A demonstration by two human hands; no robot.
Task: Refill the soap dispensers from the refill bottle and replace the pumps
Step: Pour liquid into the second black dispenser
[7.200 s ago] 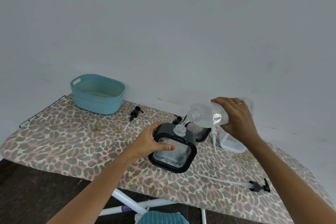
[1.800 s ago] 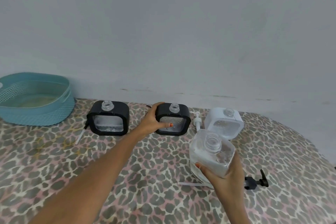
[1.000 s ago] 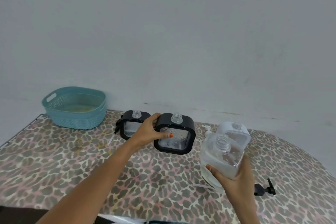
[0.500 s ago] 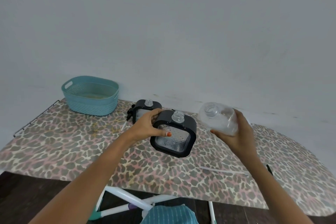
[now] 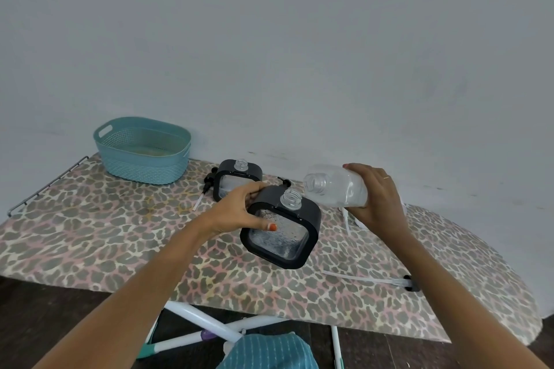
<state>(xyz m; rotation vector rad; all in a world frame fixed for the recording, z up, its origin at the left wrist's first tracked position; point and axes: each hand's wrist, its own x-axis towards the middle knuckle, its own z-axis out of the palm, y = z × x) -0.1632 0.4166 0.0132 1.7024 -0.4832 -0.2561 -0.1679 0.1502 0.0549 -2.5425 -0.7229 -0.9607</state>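
Note:
My left hand (image 5: 239, 210) grips a black-framed clear dispenser (image 5: 281, 234), lifted and tilted above the board, its open neck up. My right hand (image 5: 376, 195) holds the clear refill bottle (image 5: 335, 190) tipped on its side, its open mouth just right of and above the dispenser's neck. A second black dispenser (image 5: 236, 178) stands uncapped behind. A black pump (image 5: 209, 181) lies left of it. Another black pump (image 5: 409, 282) with a long white tube lies at the front right. A white pump (image 5: 346, 219) shows under my right hand.
A teal basket (image 5: 144, 153) stands at the back left of the leopard-print ironing board (image 5: 90, 234). The wall runs close behind. Below the front edge are the board's white legs (image 5: 198, 317) and dark floor.
The refill bottle has tipped further over and moved left, closer to the dispenser's neck. My left hand keeps the dispenser tilted at about the same place.

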